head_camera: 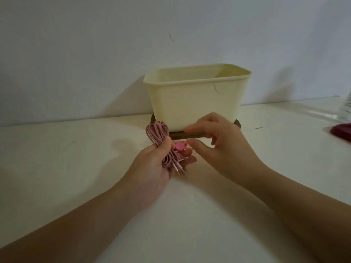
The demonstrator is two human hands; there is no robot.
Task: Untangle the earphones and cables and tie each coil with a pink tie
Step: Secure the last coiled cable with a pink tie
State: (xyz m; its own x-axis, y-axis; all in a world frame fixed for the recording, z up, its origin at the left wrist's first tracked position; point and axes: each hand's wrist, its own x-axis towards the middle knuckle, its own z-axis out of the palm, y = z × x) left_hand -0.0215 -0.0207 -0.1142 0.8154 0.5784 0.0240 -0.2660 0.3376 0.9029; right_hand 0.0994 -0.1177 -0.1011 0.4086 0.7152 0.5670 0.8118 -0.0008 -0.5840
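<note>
1. The pink cable coil (pixel 157 130) is gathered into a long bundle above the middle of the table (pixel 76 168). Its loops fan out at the far end and two gold plugs (pixel 178 172) point toward the near edge.
2. A pink tie (pixel 179 147) sits at the bundle's waist on its right side. This looks like the binding point, though I cannot tell whether it is fastened.
3. The left hand (pixel 152 168) wraps its thumb and fingers round the middle of the coil, probably to stop the loops from springing apart.
4. The right hand (pixel 222 147) hovers just right of the tie. Its thumb and fingers are spread and hold nothing, apparently ready to pinch the tie.
5. Just beyond the hands, a cream tub (pixel 195 99) stands on a brown board (pixel 187 134).
6. A dark red object (pixel 341 132) lies at the far right.
</note>
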